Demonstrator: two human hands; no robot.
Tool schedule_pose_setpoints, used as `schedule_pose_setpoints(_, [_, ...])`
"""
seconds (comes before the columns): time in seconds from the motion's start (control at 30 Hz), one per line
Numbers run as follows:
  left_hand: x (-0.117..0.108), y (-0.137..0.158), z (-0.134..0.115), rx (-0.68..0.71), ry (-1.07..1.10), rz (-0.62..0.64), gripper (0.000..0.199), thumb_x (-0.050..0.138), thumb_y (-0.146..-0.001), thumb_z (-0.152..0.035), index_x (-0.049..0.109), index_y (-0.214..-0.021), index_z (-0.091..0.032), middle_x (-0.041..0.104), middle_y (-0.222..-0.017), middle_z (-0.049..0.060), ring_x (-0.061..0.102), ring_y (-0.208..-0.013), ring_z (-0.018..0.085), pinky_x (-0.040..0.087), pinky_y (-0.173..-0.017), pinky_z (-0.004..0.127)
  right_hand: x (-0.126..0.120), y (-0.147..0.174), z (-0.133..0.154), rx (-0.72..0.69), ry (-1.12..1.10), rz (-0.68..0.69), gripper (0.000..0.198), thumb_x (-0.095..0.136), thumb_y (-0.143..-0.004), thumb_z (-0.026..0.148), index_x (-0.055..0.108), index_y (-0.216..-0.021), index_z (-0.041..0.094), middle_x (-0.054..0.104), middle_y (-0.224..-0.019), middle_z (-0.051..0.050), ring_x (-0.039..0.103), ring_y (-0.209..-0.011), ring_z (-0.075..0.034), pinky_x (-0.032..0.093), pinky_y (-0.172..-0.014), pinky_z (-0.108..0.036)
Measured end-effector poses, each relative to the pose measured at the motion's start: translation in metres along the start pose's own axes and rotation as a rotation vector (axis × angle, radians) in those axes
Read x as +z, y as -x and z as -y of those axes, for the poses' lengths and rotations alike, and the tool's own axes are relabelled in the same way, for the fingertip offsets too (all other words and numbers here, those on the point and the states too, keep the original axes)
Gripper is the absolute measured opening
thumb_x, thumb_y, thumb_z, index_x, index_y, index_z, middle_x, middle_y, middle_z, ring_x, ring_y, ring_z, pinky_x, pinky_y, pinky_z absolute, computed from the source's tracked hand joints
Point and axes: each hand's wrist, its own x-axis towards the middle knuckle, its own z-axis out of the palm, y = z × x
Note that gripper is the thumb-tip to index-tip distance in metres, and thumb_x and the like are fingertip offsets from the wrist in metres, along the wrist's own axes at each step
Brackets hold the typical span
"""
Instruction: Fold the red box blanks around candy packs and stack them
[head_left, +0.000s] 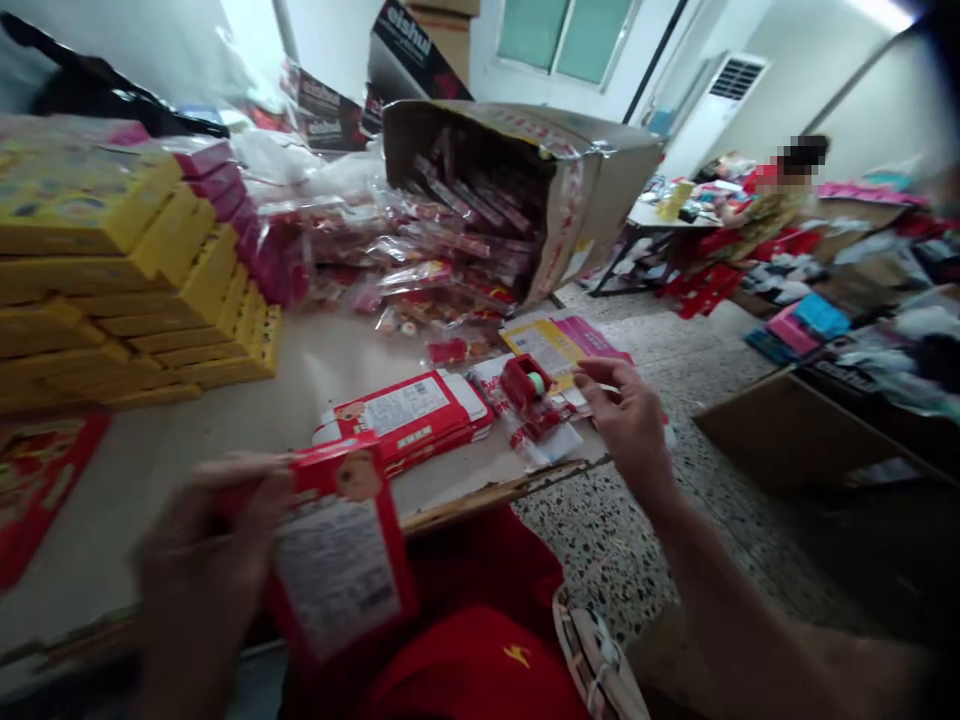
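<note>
Left of and nearer than the red tape dispenser (526, 385), one red box (341, 560), printed with a bear's face and a pale text panel, tilted; gripped at its upper left edge by the left hand (214, 550), blurred. Just right of the dispenser, one right hand (626, 415), raised, fingers curled and thumb close to the forefinger; whether anything is pinched there, I cannot tell. Immediately left of the dispenser, a short stack of red flat cartons (412, 415), on the table (300, 350). Just behind it, yellow and purple printed card (551, 345). Farther behind, one large carton (619, 165) on its side, mouth facing leftward, clear plastic packets (480, 195) within and spilling out. Well to the dispenser's left, stacked yellow boxes (127, 270), pink boxes (217, 175) behind them; nearer, at the table's left, one red printed piece (37, 480). Far behind the dispenser and to its right, another person (776, 210), in red and a patterned garment, beside a second table (679, 222). Beyond the big carton, one window (562, 35).
</note>
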Motion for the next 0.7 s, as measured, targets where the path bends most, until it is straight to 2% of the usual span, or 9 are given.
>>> schedule_pose_setpoints(0.07, [0.040,0.021,-0.007,-0.087,-0.006,0.164,0.015,0.073,-0.087,-0.037,0.073,-0.090,-0.023,0.073,-0.086,-0.002,0.066,-0.078,0.017,0.052,-0.068,0.025,-0.028,-0.015,-0.036,0.186,0.045,0.159,0.041,0.069,-0.086,0.052,0.074,-0.105,0.016,0.077,-0.103,-0.012,0.069,-0.092,-0.026,0.054,-0.085,-0.041])
schedule_pose_setpoints(0.17, [0.087,0.045,-0.003,-0.054,0.012,0.357,0.021,0.067,-0.093,-0.041,0.072,-0.091,-0.021,0.071,-0.079,-0.002,0.064,-0.071,0.015,0.050,-0.067,0.024,-0.032,-0.030,-0.065,0.273,-0.023,0.431,0.043,0.073,-0.078,0.058,0.077,-0.087,0.017,0.077,-0.086,-0.007,0.066,-0.079,-0.021,0.052,-0.076,-0.035])
schedule_pose_setpoints(0.23, [0.102,0.054,0.002,-0.016,0.025,0.445,0.021,0.065,-0.095,-0.041,0.071,-0.091,-0.021,0.070,-0.079,-0.002,0.063,-0.071,0.015,0.049,-0.068,0.024,-0.024,-0.035,-0.070,0.284,-0.069,0.498,0.043,0.076,-0.074,0.060,0.078,-0.082,0.018,0.076,-0.079,-0.004,0.064,-0.073,-0.018,0.050,-0.072,-0.032])
schedule_pose_setpoints(0.3, [0.107,0.059,0.006,-0.017,0.023,0.490,0.021,0.064,-0.096,-0.041,0.069,-0.092,-0.022,0.070,-0.081,-0.002,0.063,-0.073,0.016,0.048,-0.070,0.024,-0.016,-0.039,-0.069,0.298,-0.114,0.532,0.043,0.079,-0.071,0.060,0.077,-0.078,0.017,0.075,-0.075,-0.004,0.061,-0.069,-0.017,0.049,-0.071,-0.032])
schedule_pose_setpoints(0.43, [0.109,0.060,0.007,-0.073,-0.003,0.503,0.023,0.064,-0.096,-0.045,0.067,-0.091,-0.022,0.067,-0.079,-0.002,0.061,-0.072,0.017,0.045,-0.067,0.025,-0.012,-0.039,-0.067,0.313,-0.182,0.523,0.041,0.080,-0.069,0.058,0.075,-0.074,0.017,0.072,-0.074,-0.005,0.060,-0.069,-0.018,0.049,-0.071,-0.034])
schedule_pose_setpoints(0.57, [0.115,0.057,0.002,-0.133,0.051,0.605,0.028,0.063,-0.096,-0.048,0.066,-0.088,-0.022,0.065,-0.076,-0.001,0.058,-0.071,0.017,0.042,-0.064,0.026,-0.022,-0.017,-0.062,0.206,-0.139,0.273,0.033,0.084,-0.070,0.050,0.075,-0.072,0.019,0.073,-0.091,-0.006,0.063,-0.091,-0.022,0.047,-0.084,-0.035])
schedule_pose_setpoints(0.63, [0.119,0.056,0.000,-0.171,0.099,0.649,0.029,0.063,-0.096,-0.049,0.065,-0.087,-0.022,0.065,-0.077,-0.001,0.058,-0.071,0.017,0.041,-0.063,0.025,-0.029,0.001,-0.060,0.249,-0.176,0.201,0.032,0.083,-0.073,0.049,0.074,-0.075,0.019,0.072,-0.086,-0.005,0.063,-0.086,-0.020,0.047,-0.082,-0.033])
schedule_pose_setpoints(0.7, [0.122,0.055,-0.002,-0.211,0.147,0.673,0.029,0.063,-0.095,-0.050,0.063,-0.088,-0.021,0.065,-0.078,-0.002,0.056,-0.069,0.016,0.041,-0.061,0.025,-0.033,0.018,-0.061,0.378,-0.266,0.224,0.038,0.083,-0.073,0.054,0.072,-0.076,0.018,0.071,-0.077,-0.003,0.062,-0.074,-0.017,0.047,-0.074,-0.031])
